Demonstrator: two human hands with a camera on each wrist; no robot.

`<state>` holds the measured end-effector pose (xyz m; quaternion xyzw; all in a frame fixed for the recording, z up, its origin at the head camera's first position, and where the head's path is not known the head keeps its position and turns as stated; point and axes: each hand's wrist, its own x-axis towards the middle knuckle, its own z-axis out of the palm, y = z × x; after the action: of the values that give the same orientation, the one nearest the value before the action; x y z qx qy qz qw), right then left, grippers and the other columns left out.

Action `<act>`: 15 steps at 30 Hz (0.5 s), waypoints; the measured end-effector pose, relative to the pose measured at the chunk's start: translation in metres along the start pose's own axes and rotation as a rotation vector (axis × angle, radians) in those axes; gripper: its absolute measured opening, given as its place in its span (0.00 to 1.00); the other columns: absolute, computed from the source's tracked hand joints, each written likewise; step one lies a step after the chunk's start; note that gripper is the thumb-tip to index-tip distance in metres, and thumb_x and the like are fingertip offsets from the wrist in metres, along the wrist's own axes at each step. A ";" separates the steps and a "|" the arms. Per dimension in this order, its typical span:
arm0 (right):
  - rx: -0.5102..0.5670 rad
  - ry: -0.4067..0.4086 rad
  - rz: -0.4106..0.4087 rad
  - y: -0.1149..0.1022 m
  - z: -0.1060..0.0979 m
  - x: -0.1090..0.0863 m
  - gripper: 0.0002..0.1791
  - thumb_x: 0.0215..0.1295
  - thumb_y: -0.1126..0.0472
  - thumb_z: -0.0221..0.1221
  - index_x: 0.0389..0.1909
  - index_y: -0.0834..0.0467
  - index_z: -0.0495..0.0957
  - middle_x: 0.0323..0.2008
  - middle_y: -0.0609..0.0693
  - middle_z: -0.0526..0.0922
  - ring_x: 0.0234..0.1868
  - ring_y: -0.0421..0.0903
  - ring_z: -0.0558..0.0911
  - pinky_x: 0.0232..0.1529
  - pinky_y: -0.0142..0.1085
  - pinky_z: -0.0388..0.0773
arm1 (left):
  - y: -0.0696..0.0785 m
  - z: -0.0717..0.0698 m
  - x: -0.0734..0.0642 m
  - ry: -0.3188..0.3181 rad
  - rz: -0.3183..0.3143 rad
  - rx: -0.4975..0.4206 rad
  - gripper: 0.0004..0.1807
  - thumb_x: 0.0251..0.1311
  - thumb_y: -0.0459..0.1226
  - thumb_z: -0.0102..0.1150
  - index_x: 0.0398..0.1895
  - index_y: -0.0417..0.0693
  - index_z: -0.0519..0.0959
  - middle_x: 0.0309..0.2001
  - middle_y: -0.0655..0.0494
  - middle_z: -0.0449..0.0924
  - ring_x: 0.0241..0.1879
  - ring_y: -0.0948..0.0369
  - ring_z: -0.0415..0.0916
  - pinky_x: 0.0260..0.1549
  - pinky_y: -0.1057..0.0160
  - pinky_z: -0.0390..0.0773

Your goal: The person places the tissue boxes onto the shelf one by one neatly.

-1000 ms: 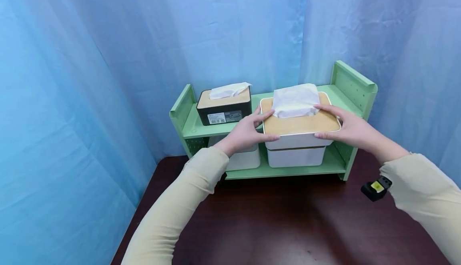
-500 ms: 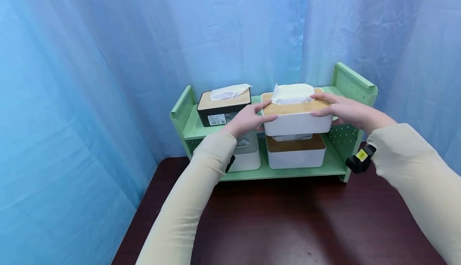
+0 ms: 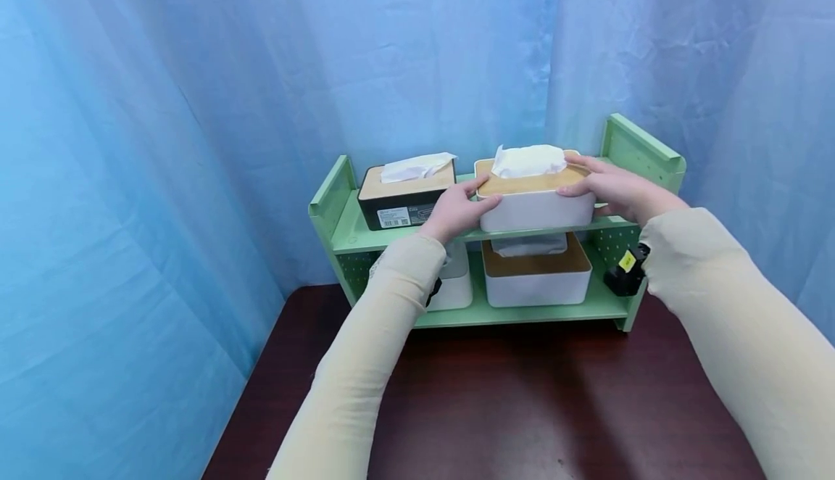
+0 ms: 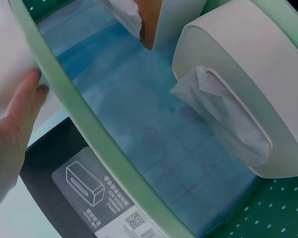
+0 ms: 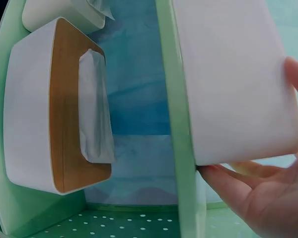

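Note:
A white tissue box with a wooden lid and a tissue sticking out is at the right part of the green rack's upper shelf. My left hand holds its left end, thumb on the front and fingers at the side and top. The right hand grips the opposite end, with fingertips under or beside the lower corner in the right wrist view. That view shows the box's base at the shelf edge; whether its full weight rests there I cannot tell. A black tissue box with a wooden lid stands left of it.
On the lower shelf sit another white tissue box with a wooden lid and a white box with a grey lid, partly hidden by my left arm. The rack stands on a dark wooden table before blue curtains.
Both hands have carried the held tissue box back and away onto the upper shelf, uncovering the lower white tissue box. The black tissue box has stayed put.

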<state>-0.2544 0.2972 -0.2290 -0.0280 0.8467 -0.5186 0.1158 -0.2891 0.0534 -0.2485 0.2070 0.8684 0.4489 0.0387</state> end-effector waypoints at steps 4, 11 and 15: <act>0.031 0.086 0.006 0.000 0.004 0.002 0.48 0.69 0.54 0.52 0.74 0.49 0.27 0.73 0.63 0.25 0.73 0.66 0.42 0.65 0.64 0.50 | -0.001 0.005 0.004 0.065 0.014 0.065 0.30 0.64 0.49 0.54 0.70 0.56 0.64 0.68 0.52 0.65 0.68 0.58 0.60 0.63 0.60 0.65; 0.029 0.166 0.048 -0.005 0.010 0.006 0.47 0.68 0.52 0.53 0.75 0.50 0.30 0.74 0.63 0.29 0.73 0.65 0.43 0.65 0.63 0.54 | 0.001 0.006 0.008 0.094 -0.009 0.071 0.31 0.65 0.49 0.54 0.70 0.55 0.64 0.68 0.52 0.66 0.68 0.57 0.62 0.63 0.60 0.65; 0.031 0.208 0.067 -0.007 0.014 0.007 0.47 0.67 0.51 0.54 0.75 0.50 0.32 0.74 0.62 0.31 0.73 0.64 0.44 0.64 0.63 0.55 | 0.002 0.006 0.009 0.104 -0.029 0.058 0.31 0.65 0.48 0.55 0.70 0.54 0.64 0.68 0.52 0.66 0.67 0.57 0.63 0.63 0.61 0.66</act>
<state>-0.2591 0.2809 -0.2301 0.0561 0.8465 -0.5276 0.0449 -0.2957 0.0623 -0.2495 0.1716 0.8848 0.4332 -0.0060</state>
